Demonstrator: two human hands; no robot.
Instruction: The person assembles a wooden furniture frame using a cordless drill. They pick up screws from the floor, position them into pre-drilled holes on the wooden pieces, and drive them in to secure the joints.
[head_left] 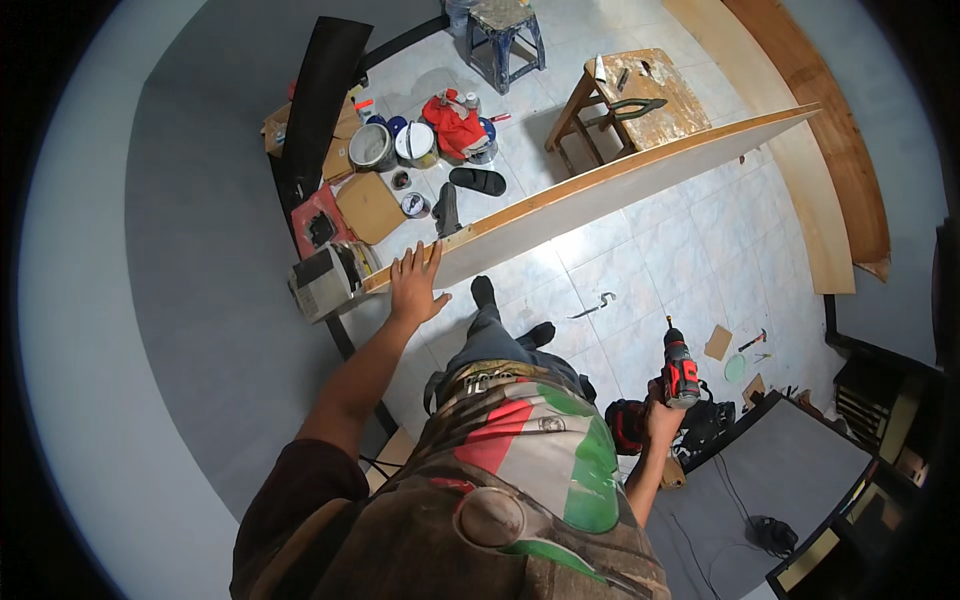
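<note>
My left hand (413,285) lies open on the upper edge of the board (590,207), close to its left end, fingers spread and not wrapped around it. My right hand (661,411) is closed around the drill (680,368), on my side of the board and well apart from it; whether a finger sits on the trigger I can't tell. The board stands on edge, so I judge it could tip if my flat palm slid or lifted; I can't tell what props its right end. Falling away from me, it could strike the stool (655,75) just beyond it and knock down the pliers (637,108). Falling my way, it could catch my foot (484,291), near the board. The hooked tool (604,302), also on my side of the board, could trip me if I stepped carelessly.
</note>
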